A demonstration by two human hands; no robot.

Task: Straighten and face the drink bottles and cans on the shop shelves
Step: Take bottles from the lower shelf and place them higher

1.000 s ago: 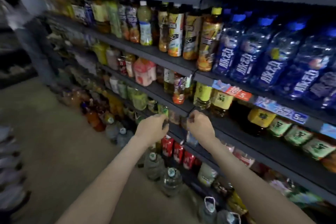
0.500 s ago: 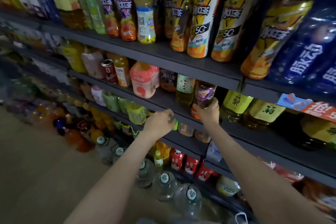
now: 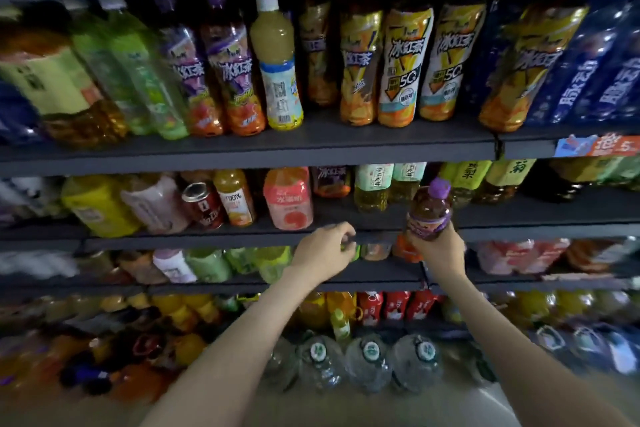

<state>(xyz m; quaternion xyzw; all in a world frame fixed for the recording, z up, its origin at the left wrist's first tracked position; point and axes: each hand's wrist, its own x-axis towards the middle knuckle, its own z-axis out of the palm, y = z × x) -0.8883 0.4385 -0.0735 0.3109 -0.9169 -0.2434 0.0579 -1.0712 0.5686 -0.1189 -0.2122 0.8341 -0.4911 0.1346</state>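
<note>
Reaching up from the bottom of my view, the right hand point(image 3: 438, 251) grips a clear plastic bottle of brown drink with a purple cap point(image 3: 429, 210). The fingers are wrapped round its lower half, and it is held nearly upright in front of the lip of the dark grey middle shelf point(image 3: 207, 236), cap tipped slightly right. The left hand point(image 3: 323, 250) hovers near it at the same lip, fingers curled. I cannot tell whether it pinches anything, as the fingertips blur. Lower down, round clear water jugs with green-and-white caps point(image 3: 370, 360) stand on the floor. On the middle shelf, beyond the hands, stand a squat pink bottle point(image 3: 289, 199), a small orange juice bottle point(image 3: 235, 198) and a tilted red can point(image 3: 202, 204). On the shelf above, tall iced-tea bottles with yellow-orange labels point(image 3: 403, 66) line up beside a pale yellow bottle with a white cap point(image 3: 277, 62), with dark blue bottles point(image 3: 606, 80) at far right.
</note>
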